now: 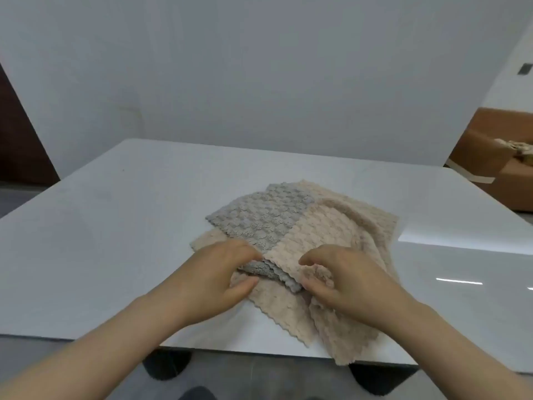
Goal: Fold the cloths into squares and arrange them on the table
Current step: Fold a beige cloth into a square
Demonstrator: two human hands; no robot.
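Note:
A pile of textured cloths lies on the white table (115, 226), near its front edge. A grey cloth (259, 217) sits on top at the left, overlapping beige cloths (331, 226) that spread right and hang slightly over the front edge. My left hand (222, 281) pinches the near corner of the grey cloth between thumb and fingers. My right hand (343, 281) pinches a bunched edge of a beige cloth just beside it. The lower layers of the pile are hidden.
A grey wall stands behind the table. A brown cardboard box (496, 163) with crumpled paper in it sits off the table's far right. Dark shoes (167, 368) show on the floor below the front edge. The table's left side is bare.

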